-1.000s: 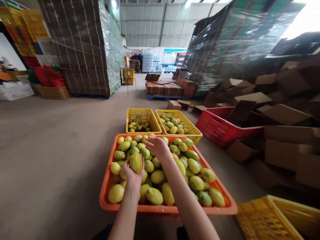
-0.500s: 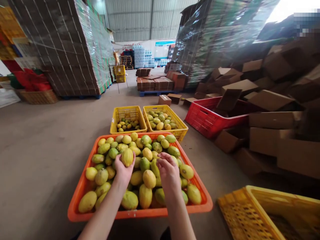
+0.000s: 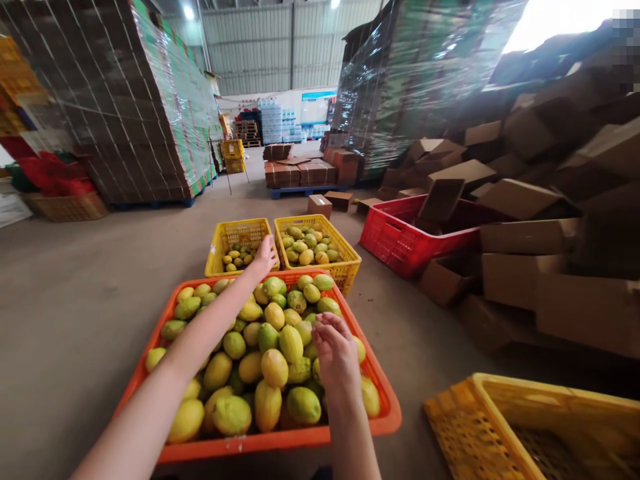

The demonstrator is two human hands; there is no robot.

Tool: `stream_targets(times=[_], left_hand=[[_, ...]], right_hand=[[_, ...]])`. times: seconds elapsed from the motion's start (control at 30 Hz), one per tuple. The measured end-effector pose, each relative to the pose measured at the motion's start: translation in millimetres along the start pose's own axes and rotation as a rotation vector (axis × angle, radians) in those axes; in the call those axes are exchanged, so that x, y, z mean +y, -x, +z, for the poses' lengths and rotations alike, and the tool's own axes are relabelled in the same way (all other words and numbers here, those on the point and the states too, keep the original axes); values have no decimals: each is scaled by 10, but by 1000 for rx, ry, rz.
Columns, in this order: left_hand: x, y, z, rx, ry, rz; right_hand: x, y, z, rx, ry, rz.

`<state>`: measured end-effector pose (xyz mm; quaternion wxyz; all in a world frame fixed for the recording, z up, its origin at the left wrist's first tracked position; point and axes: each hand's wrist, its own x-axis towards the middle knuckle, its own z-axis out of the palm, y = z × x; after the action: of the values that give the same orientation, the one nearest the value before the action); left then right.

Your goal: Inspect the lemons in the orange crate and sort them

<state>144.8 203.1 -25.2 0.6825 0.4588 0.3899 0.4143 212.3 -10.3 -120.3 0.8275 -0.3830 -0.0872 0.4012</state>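
Oval yellow-green fruits (image 3: 275, 368), some faintly ribbed, are heaped in a wide orange crate (image 3: 280, 438) before me. Stretched forward across it, my left hand (image 3: 267, 253) is above the adjoining edges of two yellow crates; its fingers are loosely bent, and no fruit shows in it, though the palm side is hidden. The left yellow crate (image 3: 213, 250) has some small fruits low inside. In the right yellow crate (image 3: 343, 270), similar fruits lie higher. My right hand (image 3: 336, 343) hovers over the right side of the orange crate with fingers loosely curled and apart, nothing visible in them.
Another yellow crate (image 3: 480, 427) stands at lower right. Beyond it are a red crate (image 3: 400, 240) and a tall heap of cardboard boxes (image 3: 530, 287). Wrapped stacks (image 3: 165, 100) rise at left and right. A blue pallet (image 3: 295, 192) carries flattened cartons farther back.
My left hand has moved from above the orange crate forward to the yellow crates; the fruit it held no longer shows. My right hand stays over the orange crate. The view has shifted slightly.
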Motion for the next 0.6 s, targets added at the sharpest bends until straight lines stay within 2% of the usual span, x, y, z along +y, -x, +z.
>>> stream_targets(times=[0.1,0.17,0.3,0.4,0.5,0.6], left_hand=[[-198,395,-431,39,-51,-64],[-258,666,-774,-14,-117,-74],[-247,1129,-1462,-102,-248,-113],[-195,1366,-1902,-97,-355,-112],[-220,1528,-2234,32,-529,-52],[-399,1684,-2409,298,-681,31]], right_hand=[[-12,3,45,22,-31,24],[-1,26,92,14,-37,51],[47,130,213,-16,3,80],[93,201,285,-14,28,68],[151,229,322,-24,73,58],[234,248,369,-62,144,62]])
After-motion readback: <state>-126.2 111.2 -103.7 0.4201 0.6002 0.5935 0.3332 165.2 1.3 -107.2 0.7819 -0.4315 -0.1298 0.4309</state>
